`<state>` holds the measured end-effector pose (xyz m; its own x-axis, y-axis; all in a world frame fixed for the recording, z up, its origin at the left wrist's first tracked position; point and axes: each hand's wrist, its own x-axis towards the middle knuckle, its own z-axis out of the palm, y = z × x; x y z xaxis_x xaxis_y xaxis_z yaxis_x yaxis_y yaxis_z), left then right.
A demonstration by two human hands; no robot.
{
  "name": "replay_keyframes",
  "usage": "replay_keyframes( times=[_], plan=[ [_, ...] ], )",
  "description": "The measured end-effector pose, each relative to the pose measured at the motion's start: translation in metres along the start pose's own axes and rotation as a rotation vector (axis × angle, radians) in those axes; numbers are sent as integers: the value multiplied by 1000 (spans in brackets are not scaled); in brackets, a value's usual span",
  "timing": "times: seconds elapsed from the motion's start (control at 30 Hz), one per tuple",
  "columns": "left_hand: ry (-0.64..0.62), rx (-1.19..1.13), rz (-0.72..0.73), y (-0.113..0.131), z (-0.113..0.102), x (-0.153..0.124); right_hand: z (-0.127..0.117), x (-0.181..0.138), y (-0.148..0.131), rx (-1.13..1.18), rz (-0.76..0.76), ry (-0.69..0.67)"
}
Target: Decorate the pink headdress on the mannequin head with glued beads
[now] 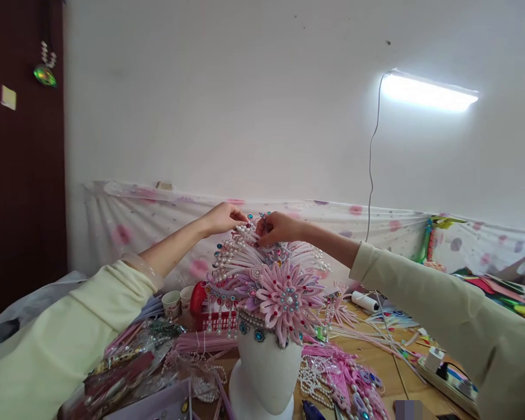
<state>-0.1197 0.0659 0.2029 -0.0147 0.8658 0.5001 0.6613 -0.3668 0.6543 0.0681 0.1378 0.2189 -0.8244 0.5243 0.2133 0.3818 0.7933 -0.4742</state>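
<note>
We see a pink headdress (275, 286) of stiff foam petals, pearl strings and blue gems, seated on a smooth white mannequin head (266, 373) on our cluttered wooden table (387, 373). Our left hand (222, 218) pinches a pearl-tipped spoke at the crown; our right hand (277, 227) pinches the beads beside it, both arms outstretched. A tube lamp (429, 93) glows on the white wall.

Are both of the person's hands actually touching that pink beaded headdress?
Touching. The head view shows the left hand and the right hand both with fingertips pinched on the pearl strands at the top of the headdress.
</note>
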Motion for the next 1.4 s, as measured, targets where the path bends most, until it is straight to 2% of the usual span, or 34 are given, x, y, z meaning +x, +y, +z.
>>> replay_keyframes(
  times=[0.17, 0.4, 0.67, 0.9, 1.03, 1.17, 1.3, 1.4],
  plan=[
    [-20, 7, 7, 1, -2, -2, 3, -1, 1, -25, -2, 78],
    [-11, 35, -3, 4, -8, -9, 0, 0, 9, 28, -8, 66],
    [12, 31, 4, 29, -8, -24, 0, 7, 21, 149, -12, 121],
    [65, -65, -81, 43, 17, -20, -10, 0, 27, 367, -102, -26],
    [93, -44, -55, 49, 24, -14, -15, -6, 28, 393, -134, -82],
    [132, 35, 11, 51, 13, -16, -12, -3, 31, 393, -134, -49],
    [267, 139, -17, 32, -11, -20, -11, -3, 27, 392, -130, -62],
    [212, 175, -49, 15, -22, -22, -13, -8, 19, 334, -135, -105]
  ],
)
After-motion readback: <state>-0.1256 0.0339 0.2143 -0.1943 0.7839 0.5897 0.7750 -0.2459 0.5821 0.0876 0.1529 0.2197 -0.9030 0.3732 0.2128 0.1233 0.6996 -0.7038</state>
